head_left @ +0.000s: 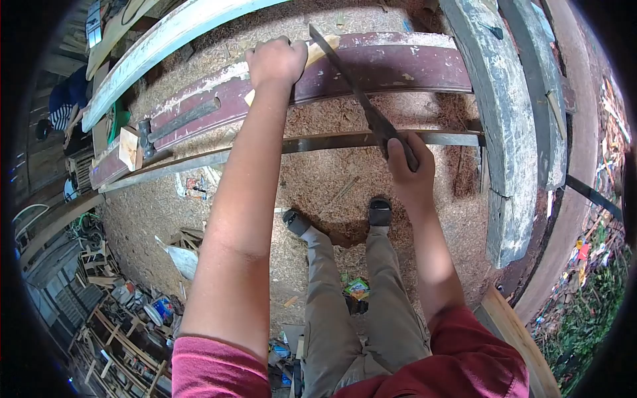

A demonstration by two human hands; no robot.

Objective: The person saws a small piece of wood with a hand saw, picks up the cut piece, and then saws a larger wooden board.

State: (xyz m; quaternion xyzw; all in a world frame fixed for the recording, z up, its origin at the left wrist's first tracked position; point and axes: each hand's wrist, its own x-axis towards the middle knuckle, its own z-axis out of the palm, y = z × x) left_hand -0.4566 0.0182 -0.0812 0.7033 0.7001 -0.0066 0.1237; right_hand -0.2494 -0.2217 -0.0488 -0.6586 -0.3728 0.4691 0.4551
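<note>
My left hand [275, 61] is closed over a pale strip of wood [323, 50], pressing it against a maroon painted board [385, 66]. The strip shows on both sides of the hand; the fingers' undersides are hidden. In my right hand [413, 167] is the handle of a machete [352, 83], a long dark blade seen nearly edge-on. Its blade slants up and left across the board, its tip just right of my left hand. To the left, a hammer [146, 139] lies on the same board, beside a small wood block [129, 148].
Thick weathered beams [507, 132] stand at the right, and a pale plank [159, 46] crosses the upper left. A narrow bar [318, 142] runs nearer me. Shavings cover the ground [325, 182]. Scrap wood [119, 338] is piled lower left; another person [66, 106] is at far left.
</note>
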